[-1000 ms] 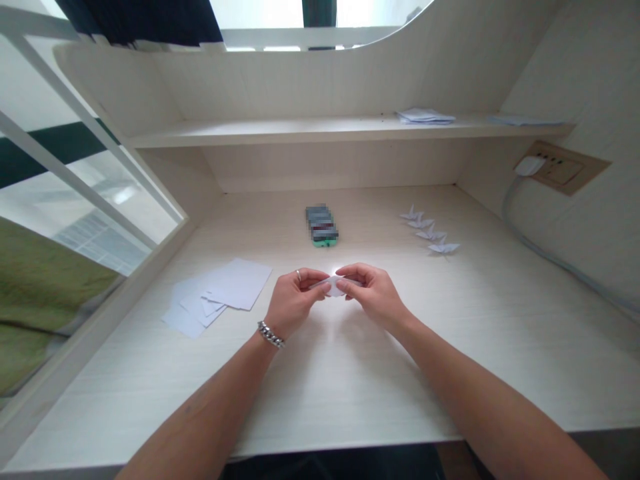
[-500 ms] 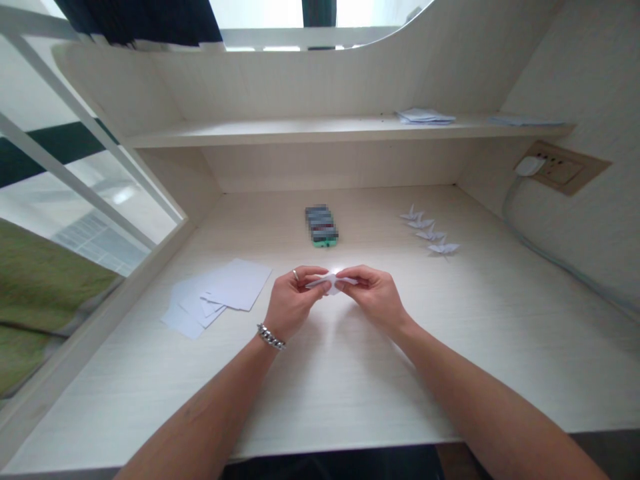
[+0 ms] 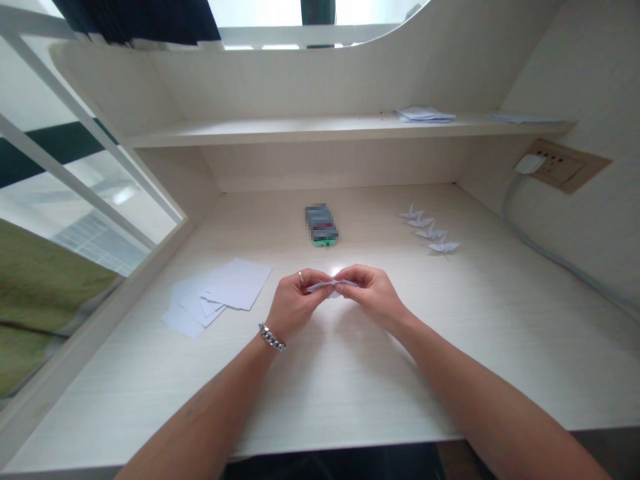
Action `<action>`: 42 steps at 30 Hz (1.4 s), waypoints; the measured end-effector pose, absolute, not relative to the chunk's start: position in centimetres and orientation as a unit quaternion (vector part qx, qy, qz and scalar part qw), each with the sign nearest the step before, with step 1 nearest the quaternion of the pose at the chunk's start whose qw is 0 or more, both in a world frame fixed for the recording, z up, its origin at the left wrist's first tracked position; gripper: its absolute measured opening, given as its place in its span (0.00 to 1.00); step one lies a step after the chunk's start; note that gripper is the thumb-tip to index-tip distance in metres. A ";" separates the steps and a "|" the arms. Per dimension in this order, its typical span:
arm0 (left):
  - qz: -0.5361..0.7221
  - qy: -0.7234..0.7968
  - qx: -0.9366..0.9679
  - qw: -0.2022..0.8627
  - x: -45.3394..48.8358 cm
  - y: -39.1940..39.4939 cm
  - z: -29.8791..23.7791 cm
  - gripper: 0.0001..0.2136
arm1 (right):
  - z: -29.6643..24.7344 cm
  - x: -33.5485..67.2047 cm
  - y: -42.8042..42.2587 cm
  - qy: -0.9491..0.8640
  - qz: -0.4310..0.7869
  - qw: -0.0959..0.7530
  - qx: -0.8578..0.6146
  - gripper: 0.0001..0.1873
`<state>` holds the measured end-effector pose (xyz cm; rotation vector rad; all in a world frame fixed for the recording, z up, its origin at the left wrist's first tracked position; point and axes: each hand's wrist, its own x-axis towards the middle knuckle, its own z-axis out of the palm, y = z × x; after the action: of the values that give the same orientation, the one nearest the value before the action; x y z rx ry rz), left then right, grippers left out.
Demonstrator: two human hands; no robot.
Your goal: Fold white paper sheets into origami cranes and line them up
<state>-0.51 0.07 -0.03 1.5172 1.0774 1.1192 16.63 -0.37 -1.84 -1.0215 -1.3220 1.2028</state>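
Observation:
A small piece of folded white paper point(image 3: 320, 286) is pinched between both hands above the middle of the desk. My left hand point(image 3: 296, 300), with a ring and a chain bracelet at the wrist, grips its left side between thumb and fingers. On the other side my right hand point(image 3: 373, 293) pinches the right part the same way. The fingertips almost meet at the paper's centre and cover much of it. Several folded paper cranes point(image 3: 443, 247) stand in a slanting row farther back on the right.
Loose white paper squares point(image 3: 240, 283) overlap on the desk point(image 3: 320, 393) at left. A pixelated item with a green edge point(image 3: 324, 242) lies behind my hands. Stacked paper point(image 3: 425, 115) rests on the shelf point(image 3: 280, 131). A plugged cable point(image 3: 545, 257) runs along the right wall.
Both hands have closed in slightly, their fingertips nearer each other. Less of the folded paper's middle shows between them, and it looks flatter. Other things stay put.

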 end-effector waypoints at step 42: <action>0.444 0.436 0.539 0.568 -0.3 0.1 0.3 0.07 | -0.1 16.3 -0.9 -0.438 0.598 0.491 -0.457 0.07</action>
<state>-0.32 0.11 0.35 1.2656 1.0242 1.0441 16.27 -0.93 -0.11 -1.1093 -1.0644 1.4531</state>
